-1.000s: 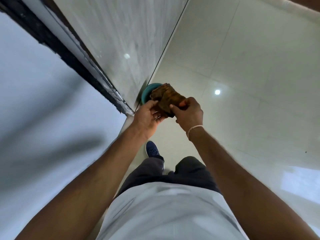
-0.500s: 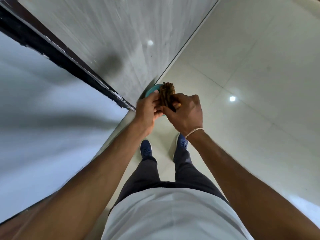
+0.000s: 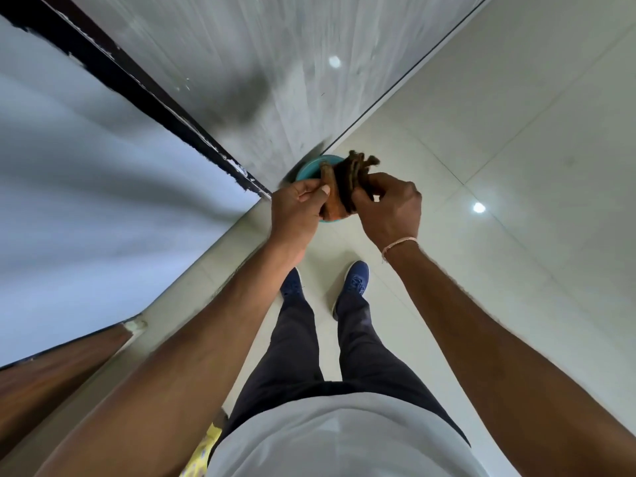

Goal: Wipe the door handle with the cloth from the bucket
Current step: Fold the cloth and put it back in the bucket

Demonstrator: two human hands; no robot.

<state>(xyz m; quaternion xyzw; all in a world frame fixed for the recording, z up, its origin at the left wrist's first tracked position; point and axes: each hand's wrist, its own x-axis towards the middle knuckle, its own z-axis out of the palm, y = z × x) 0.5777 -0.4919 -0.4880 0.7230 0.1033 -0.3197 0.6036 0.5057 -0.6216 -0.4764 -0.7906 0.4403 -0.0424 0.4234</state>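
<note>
Cloth (image 3: 344, 182), brown and bunched into folds, is hanging above the teal bucket (image 3: 308, 168), both the left hand (image 3: 297, 210) and the right hand (image 3: 390, 210) gripping it.

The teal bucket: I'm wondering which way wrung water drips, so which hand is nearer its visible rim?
Left. The left hand overlaps the bucket rim; the right hand grips the cloth further right.

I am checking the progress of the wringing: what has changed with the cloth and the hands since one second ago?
The cloth, an open bundle before, is now twisted into tight ropes between the left hand and right hand. Both shoes are now in view. Both hands grip it as before, above the teal bucket.
</note>
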